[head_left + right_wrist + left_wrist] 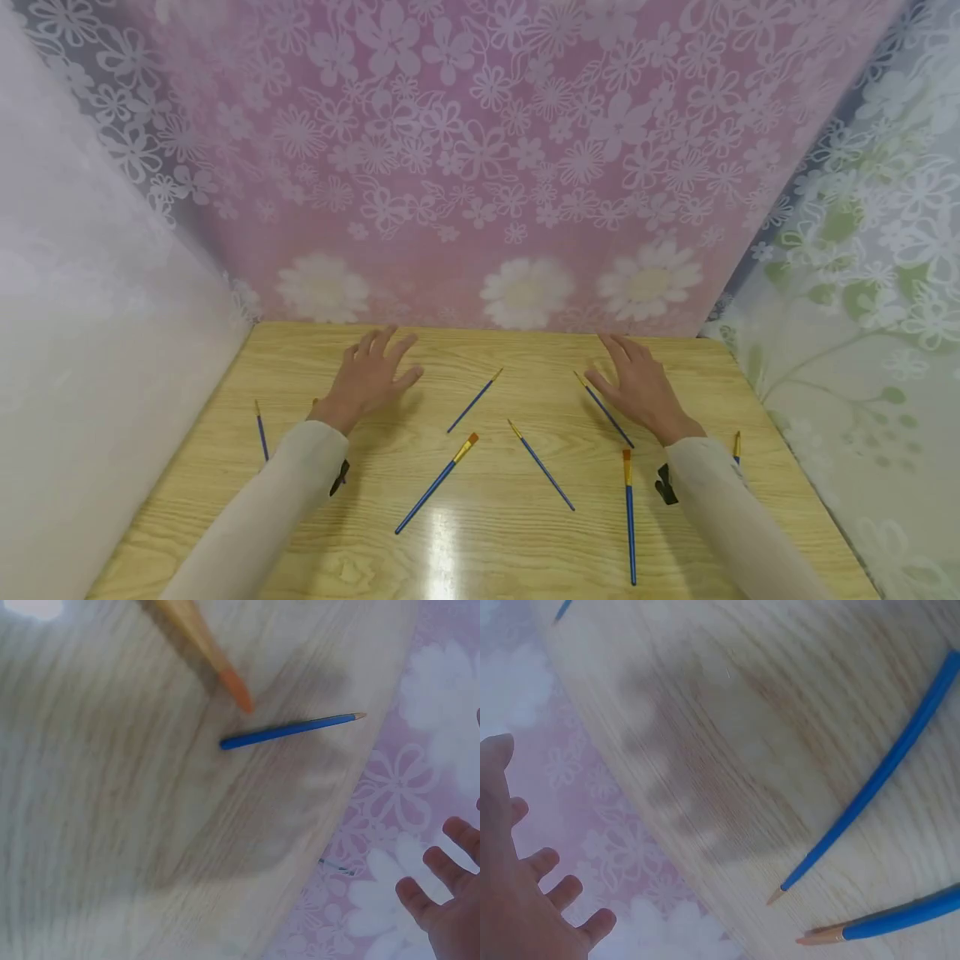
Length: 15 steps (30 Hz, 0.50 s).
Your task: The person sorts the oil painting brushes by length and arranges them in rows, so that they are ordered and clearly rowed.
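Note:
My left hand point(366, 377) hovers over the back left of the table, fingers spread and holding nothing. Two blue-handled paintbrushes, one slim point(877, 776) and one thicker point(900, 915), lie below it in the left wrist view. My right hand point(637, 387), also spread and holding nothing, is above the back right, nearest to a slim paintbrush point(606, 412). Between the hands lie two more slim paintbrushes, one farther back point(474, 402) and one closer point(542, 462). Toward the front are two flat paintbrushes with brown bristles, one slanted point(435, 485) and one nearly straight point(631, 525).
Another paintbrush point(262, 433) lies at the left, partly behind the left sleeve. At the right, a paintbrush point(737, 448) is mostly hidden by the right sleeve. A pink flowered sheet point(480, 183) borders the wooden table point(495, 558) at the back, with pale coverings on both sides.

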Motion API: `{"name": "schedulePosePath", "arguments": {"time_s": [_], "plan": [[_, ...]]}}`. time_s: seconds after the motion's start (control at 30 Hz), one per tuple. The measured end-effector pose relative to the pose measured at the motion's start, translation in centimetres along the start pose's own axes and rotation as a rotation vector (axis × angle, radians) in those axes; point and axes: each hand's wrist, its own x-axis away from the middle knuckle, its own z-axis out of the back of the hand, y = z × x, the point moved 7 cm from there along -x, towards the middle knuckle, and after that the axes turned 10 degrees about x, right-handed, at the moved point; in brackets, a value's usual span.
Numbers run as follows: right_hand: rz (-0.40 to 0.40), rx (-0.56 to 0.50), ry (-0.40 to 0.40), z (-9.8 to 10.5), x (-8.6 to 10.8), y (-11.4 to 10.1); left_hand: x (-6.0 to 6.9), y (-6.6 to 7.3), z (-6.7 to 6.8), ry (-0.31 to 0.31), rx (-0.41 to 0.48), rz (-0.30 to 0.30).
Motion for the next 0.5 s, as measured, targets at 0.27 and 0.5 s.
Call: {"name": "schedulePosePath", "arguments": {"time_s": [0.27, 0.5], "plan": [[0.029, -0.076, -0.037, -0.6, 1.0, 0.3, 1.0, 1.7, -0.4, -0.017, 0.006, -0.064], [0.043, -0.127, -0.08, -1.5, 1.8, 0.4, 1.7, 2.6, -1.3, -0.065, 0.027, -0.081]]}}
